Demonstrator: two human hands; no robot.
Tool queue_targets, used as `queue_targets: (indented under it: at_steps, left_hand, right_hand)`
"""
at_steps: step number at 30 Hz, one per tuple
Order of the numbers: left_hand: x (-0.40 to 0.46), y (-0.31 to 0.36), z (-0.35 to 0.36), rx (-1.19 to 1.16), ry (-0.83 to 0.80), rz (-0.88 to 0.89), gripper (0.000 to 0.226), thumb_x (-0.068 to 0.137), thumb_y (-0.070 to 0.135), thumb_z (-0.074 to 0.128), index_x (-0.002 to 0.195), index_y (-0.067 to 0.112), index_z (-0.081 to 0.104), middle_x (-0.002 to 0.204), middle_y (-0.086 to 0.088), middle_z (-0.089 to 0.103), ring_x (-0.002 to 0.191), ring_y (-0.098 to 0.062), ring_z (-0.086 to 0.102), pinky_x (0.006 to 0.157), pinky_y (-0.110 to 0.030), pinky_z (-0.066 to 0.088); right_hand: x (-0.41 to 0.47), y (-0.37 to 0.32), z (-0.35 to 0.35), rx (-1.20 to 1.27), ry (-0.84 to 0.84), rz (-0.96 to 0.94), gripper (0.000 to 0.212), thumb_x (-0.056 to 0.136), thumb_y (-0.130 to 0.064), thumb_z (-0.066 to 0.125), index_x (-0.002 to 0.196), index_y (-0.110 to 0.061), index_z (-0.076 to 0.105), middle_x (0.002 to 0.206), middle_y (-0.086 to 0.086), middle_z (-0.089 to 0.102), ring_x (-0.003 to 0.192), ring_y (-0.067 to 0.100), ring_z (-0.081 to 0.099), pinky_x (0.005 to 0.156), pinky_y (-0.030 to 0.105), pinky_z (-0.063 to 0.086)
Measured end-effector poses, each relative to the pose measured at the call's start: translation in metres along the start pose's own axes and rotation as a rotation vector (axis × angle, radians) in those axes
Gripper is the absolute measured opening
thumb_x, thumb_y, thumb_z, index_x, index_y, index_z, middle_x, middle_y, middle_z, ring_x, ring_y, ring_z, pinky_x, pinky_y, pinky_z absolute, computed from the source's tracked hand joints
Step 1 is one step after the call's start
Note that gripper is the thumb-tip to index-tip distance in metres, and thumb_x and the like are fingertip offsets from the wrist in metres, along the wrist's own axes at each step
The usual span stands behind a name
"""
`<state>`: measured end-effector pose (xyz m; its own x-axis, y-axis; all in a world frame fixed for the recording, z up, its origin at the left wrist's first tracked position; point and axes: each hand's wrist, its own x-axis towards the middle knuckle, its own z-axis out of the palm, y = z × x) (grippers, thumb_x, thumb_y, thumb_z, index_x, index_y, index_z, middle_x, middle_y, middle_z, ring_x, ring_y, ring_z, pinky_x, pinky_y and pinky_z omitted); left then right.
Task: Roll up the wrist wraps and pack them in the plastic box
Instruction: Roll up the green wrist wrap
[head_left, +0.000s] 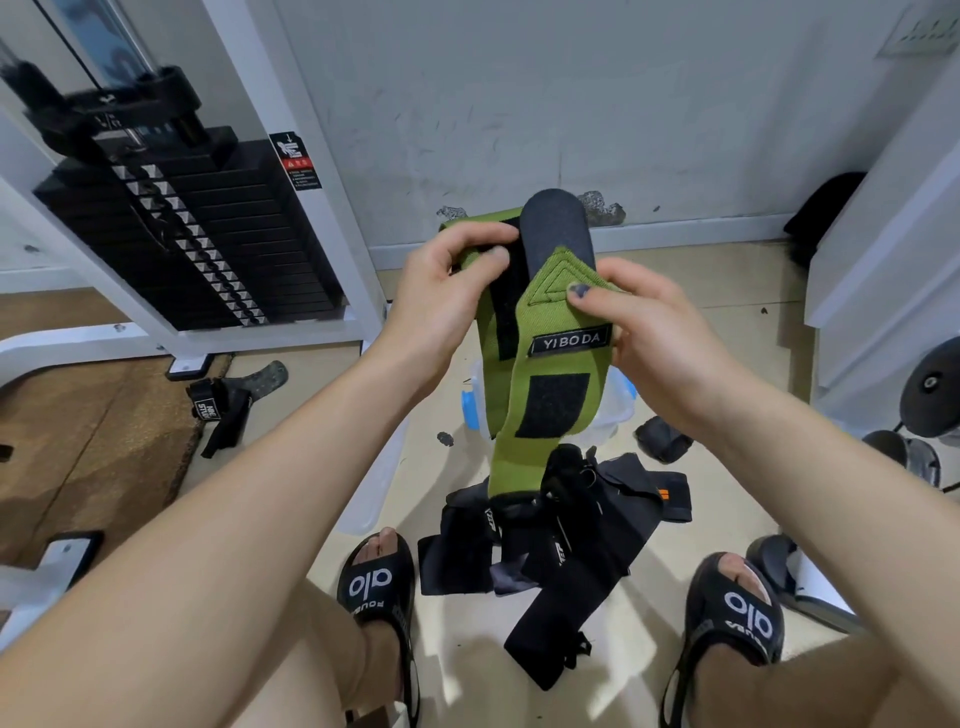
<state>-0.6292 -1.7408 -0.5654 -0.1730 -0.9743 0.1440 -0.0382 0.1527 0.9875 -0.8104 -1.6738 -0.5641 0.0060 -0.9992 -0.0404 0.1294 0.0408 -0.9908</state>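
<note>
Gym floor, pale and scuffed, white wall at far side, weight stack (197, 228) far left. Both hands raised over floor, holding green wrist wrap (540, 358). Left hand (441, 306) with fingers curled round wrap's far upper edge, thumb pinching on top. Right hand (660, 338) gripping wrap's right edge beside label, fingertip pressed on stitched end. Lower end of wrap hanging down, touching pile of black wraps (561, 545) on floor between two sandalled feet.

Plastic box (618, 410) on floor behind hanging wrap, mostly hidden; blue clips visible at left and right.

Step in hand, as judged: starting the roll. Best begun at one end, kept tight, edges aligned, hook-and-loop patch (553, 405) left outermost to fasten.

Likely snag: dangling tail catching on black pile. Another black strap (228, 405) near left, dark roll (662, 439) right of box.
</note>
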Motion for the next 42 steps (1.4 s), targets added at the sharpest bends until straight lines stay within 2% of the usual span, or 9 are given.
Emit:
queue_targets:
  at_steps: [6, 9, 13, 16, 22, 29, 33, 35, 42]
  left_hand:
    - [0.000, -0.001, -0.003, -0.003, -0.008, -0.030, 0.036, 0.091, -0.001, 0.068, 0.119, 0.021, 0.073, 0.117, -0.007, 0.074, 0.108, -0.027, 0.072, 0.094, -0.042, 0.060]
    - [0.000, 0.003, -0.005, 0.059, -0.049, -0.053, 0.046, 0.089, 0.003, 0.072, 0.130, 0.023, 0.067, 0.125, -0.002, 0.071, 0.107, -0.017, 0.071, 0.080, -0.022, 0.056]
    - [-0.004, 0.008, -0.004, 0.129, -0.084, -0.033, 0.052, 0.090, -0.007, 0.068, 0.134, 0.021, 0.062, 0.128, -0.002, 0.066, 0.064, 0.006, 0.062, 0.059, -0.006, 0.046]
    - [-0.005, 0.009, -0.005, 0.147, -0.069, -0.012, 0.050, 0.091, -0.007, 0.067, 0.134, 0.018, 0.062, 0.122, 0.002, 0.065, 0.059, 0.009, 0.058, 0.056, -0.004, 0.043]
    - [-0.004, 0.008, -0.007, 0.158, -0.048, 0.022, 0.047, 0.091, -0.004, 0.068, 0.132, 0.019, 0.065, 0.120, 0.007, 0.067, 0.098, 0.000, 0.065, 0.081, -0.012, 0.050]
    - [-0.001, 0.005, -0.007, 0.190, -0.080, 0.041, 0.041, 0.094, 0.001, 0.066, 0.130, 0.019, 0.068, 0.129, 0.003, 0.067, 0.115, -0.009, 0.065, 0.085, -0.013, 0.051]
    - [0.001, 0.000, -0.005, 0.139, -0.084, -0.006, 0.030, 0.097, 0.020, 0.061, 0.123, 0.030, 0.072, 0.128, 0.007, 0.070, 0.122, -0.016, 0.065, 0.105, -0.043, 0.054]
    - [0.001, 0.001, -0.002, 0.120, -0.086, -0.021, 0.027, 0.100, 0.029, 0.055, 0.120, 0.031, 0.074, 0.127, 0.011, 0.071, 0.125, -0.013, 0.063, 0.111, -0.049, 0.048]
    - [0.000, 0.006, 0.004, 0.065, -0.095, -0.095, 0.033, 0.108, 0.034, 0.045, 0.124, 0.026, 0.073, 0.124, 0.011, 0.073, 0.121, -0.012, 0.065, 0.103, -0.040, 0.051]
  right_hand:
    - [-0.001, -0.016, -0.006, 0.192, 0.002, 0.019, 0.023, 0.101, -0.005, 0.051, 0.118, -0.008, 0.067, 0.097, 0.006, 0.072, 0.087, 0.019, 0.070, 0.078, 0.034, 0.057]
    - [0.000, -0.018, -0.008, 0.224, -0.010, 0.015, 0.023, 0.102, -0.006, 0.051, 0.119, -0.009, 0.066, 0.098, 0.006, 0.072, 0.086, 0.020, 0.069, 0.077, 0.034, 0.057]
    - [-0.001, -0.020, -0.008, 0.218, -0.038, 0.005, 0.024, 0.101, -0.005, 0.049, 0.117, -0.009, 0.067, 0.094, 0.005, 0.072, 0.082, 0.018, 0.069, 0.071, 0.030, 0.058]
    - [-0.001, -0.020, -0.008, 0.213, -0.043, 0.010, 0.025, 0.100, -0.004, 0.049, 0.117, -0.009, 0.067, 0.094, 0.006, 0.071, 0.081, 0.019, 0.068, 0.070, 0.029, 0.057]
    - [-0.002, -0.029, -0.015, 0.281, -0.030, 0.008, 0.020, 0.099, -0.004, 0.046, 0.107, -0.010, 0.064, 0.087, 0.003, 0.068, 0.076, 0.016, 0.066, 0.068, 0.026, 0.056]
    - [-0.004, -0.027, -0.011, 0.237, -0.049, 0.006, 0.020, 0.099, -0.004, 0.047, 0.106, -0.011, 0.065, 0.089, 0.004, 0.068, 0.077, 0.016, 0.066, 0.066, 0.025, 0.055]
    - [-0.003, -0.022, -0.006, 0.167, -0.042, -0.004, 0.022, 0.099, -0.002, 0.049, 0.111, -0.009, 0.066, 0.091, 0.006, 0.069, 0.080, 0.018, 0.067, 0.071, 0.030, 0.055]
    - [-0.002, -0.020, -0.004, 0.139, -0.034, 0.000, 0.022, 0.099, -0.001, 0.051, 0.113, -0.008, 0.067, 0.091, 0.006, 0.071, 0.079, 0.018, 0.069, 0.069, 0.029, 0.057]
    - [-0.001, -0.016, -0.003, 0.078, 0.002, -0.001, 0.018, 0.098, -0.002, 0.056, 0.112, -0.006, 0.067, 0.083, 0.002, 0.072, 0.071, 0.014, 0.069, 0.061, 0.023, 0.055]
